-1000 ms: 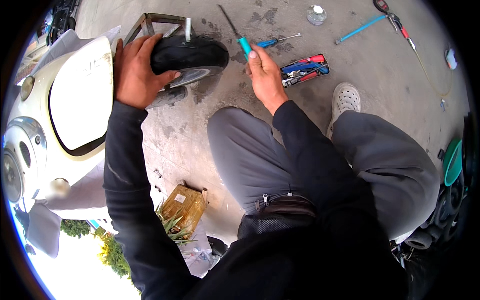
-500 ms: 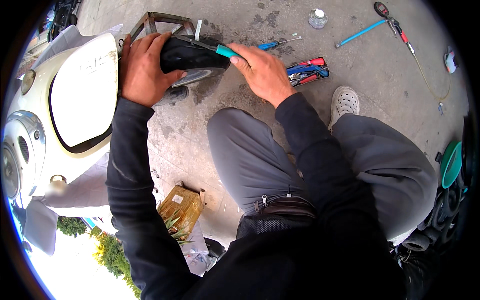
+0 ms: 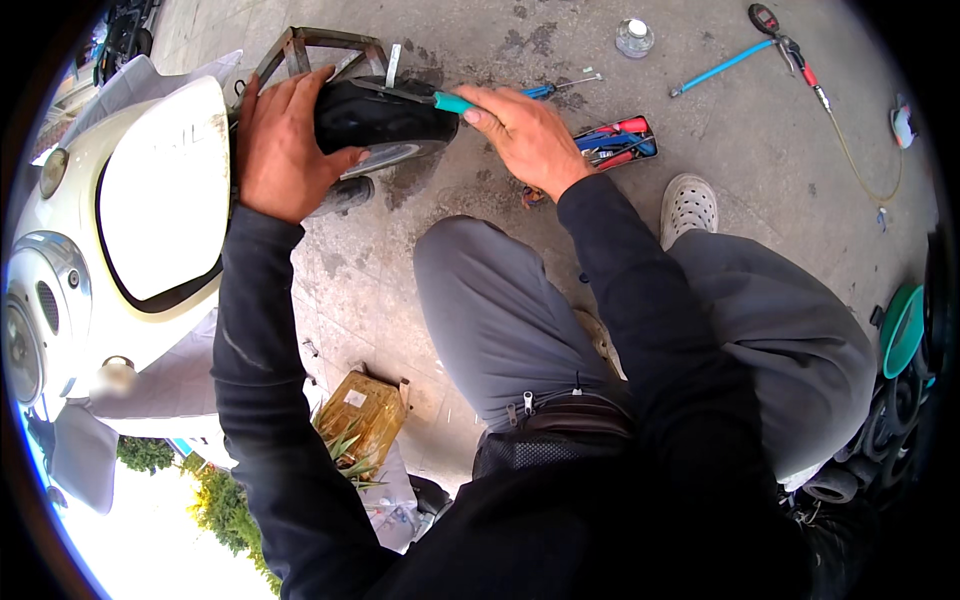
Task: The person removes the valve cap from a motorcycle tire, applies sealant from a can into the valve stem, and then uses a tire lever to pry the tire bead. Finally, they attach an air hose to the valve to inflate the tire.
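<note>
My left hand (image 3: 285, 150) grips a black tyre (image 3: 355, 125) on a small wheel beside a cream scooter (image 3: 160, 200), its thumb on the sidewall. My right hand (image 3: 530, 140) is closed round a tool with a teal handle (image 3: 450, 103), whose long dark shaft lies across the upper part of the tyre. Behind the wheel stands a rusty metal frame (image 3: 330, 40). Just right of my right hand lie an open box of hand tools (image 3: 630, 150) and, farther back, a blue screwdriver (image 3: 540, 91).
A clear bottle (image 3: 635, 38) and an air gauge with hose (image 3: 764, 22) lie on the concrete at upper right. A green basin (image 3: 902, 330) and piled tyres (image 3: 890, 420) are at the right edge. A yellowish box (image 3: 365, 405) and plants are below left, near my legs.
My right hand has turned the tool from pointing up in the air to lying nearly level across the tyre. Over the last half second both hands moved only slightly.
</note>
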Demonstrator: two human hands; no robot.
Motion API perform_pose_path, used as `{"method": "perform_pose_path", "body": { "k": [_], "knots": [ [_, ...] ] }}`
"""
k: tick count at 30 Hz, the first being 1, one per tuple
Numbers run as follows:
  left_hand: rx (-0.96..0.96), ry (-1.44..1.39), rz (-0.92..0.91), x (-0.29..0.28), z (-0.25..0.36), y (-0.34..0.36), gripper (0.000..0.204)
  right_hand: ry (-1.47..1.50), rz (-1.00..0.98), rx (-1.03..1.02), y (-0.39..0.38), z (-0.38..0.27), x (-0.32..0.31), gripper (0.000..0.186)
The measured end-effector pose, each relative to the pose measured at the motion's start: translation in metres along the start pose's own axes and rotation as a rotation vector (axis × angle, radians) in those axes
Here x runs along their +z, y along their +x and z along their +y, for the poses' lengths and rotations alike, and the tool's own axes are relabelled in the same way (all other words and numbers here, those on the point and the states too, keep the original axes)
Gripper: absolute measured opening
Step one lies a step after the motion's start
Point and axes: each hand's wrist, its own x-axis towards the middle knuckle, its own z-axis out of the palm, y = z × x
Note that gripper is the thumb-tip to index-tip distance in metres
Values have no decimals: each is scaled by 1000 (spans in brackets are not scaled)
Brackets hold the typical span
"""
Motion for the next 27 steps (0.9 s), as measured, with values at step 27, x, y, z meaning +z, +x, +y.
{"method": "perform_pose_path", "body": {
  "k": [27],
  "knots": [
    [-64,-50,12,-2,6,10,113,-170,-105,234,-19,44,-14,35]
  ]
}}
